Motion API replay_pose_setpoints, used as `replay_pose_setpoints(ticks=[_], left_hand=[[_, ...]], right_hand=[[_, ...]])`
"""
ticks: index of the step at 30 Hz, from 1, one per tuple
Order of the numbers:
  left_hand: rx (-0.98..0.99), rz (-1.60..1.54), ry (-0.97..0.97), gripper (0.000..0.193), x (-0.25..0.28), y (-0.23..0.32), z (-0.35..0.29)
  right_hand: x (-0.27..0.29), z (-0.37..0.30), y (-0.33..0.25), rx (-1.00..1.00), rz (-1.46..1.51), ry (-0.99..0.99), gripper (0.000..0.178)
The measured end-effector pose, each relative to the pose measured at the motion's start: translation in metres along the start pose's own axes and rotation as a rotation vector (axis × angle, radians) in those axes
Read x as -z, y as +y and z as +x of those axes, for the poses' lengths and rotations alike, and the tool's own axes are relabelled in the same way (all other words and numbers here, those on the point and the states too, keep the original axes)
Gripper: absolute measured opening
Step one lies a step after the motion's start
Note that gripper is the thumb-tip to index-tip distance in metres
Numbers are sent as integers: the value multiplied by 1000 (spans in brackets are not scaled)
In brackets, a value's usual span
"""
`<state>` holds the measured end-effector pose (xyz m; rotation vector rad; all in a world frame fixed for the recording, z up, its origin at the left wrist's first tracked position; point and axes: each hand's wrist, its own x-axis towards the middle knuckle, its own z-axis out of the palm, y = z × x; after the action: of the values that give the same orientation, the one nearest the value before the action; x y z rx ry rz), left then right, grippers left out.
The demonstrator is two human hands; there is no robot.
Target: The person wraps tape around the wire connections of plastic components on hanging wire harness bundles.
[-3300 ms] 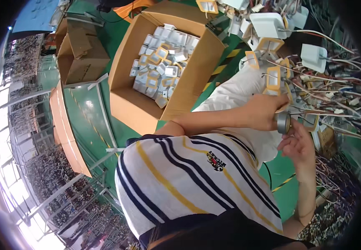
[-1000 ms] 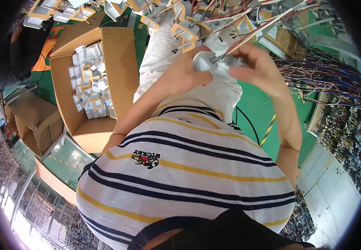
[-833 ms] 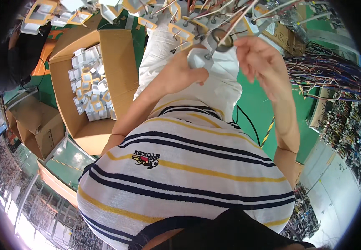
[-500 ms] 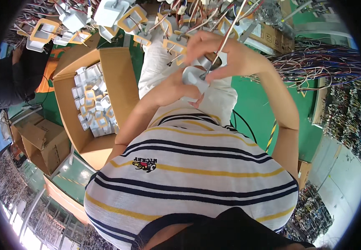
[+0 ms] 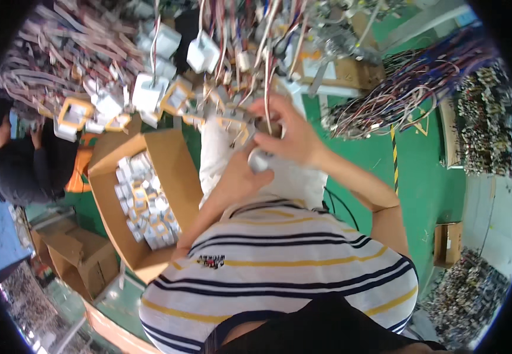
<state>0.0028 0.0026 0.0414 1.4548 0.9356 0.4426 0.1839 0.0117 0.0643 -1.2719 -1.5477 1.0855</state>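
While a white housing (image 5: pixel 259 161) was gripped in the left hand (image 5: pixel 239 179), some blurry roll (image 5: pixel 269 128) got grasped by the right hand (image 5: pixel 296 137).

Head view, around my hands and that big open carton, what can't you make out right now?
All in the head view:
White piece: partly covered by the left hand, and blurred.
Right hand: its grip is blurred, so what it holds, if anything, is unclear.
Carton: its bottom is hidden under the heaped parts.
Wires: upper ends cut off by the top edge or lost in the tangle.
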Motion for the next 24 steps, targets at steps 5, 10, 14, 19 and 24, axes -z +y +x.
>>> replay_pose_setpoints(ticks=[5, 10, 14, 19, 24], left_hand=[[-20, -217, -70, 61, 17, -9, -24], [-54, 86, -37, 55, 19, 17, -40], [-90, 344, 54, 54, 19, 27, -46], [-336, 875, 67, 45, 39, 20, -54], [-191, 796, 786, 86, 96, -16, -25]], right_hand=[[17, -11, -3, 393, 12, -283, 17], [16, -40, -25, 506, -279, -152, 19], [16, -56, -38, 212, -224, -178, 19], [37, -48, -63, -408, 303, -639, 28], [113, -41, -60, -49, 471, 24, 30]])
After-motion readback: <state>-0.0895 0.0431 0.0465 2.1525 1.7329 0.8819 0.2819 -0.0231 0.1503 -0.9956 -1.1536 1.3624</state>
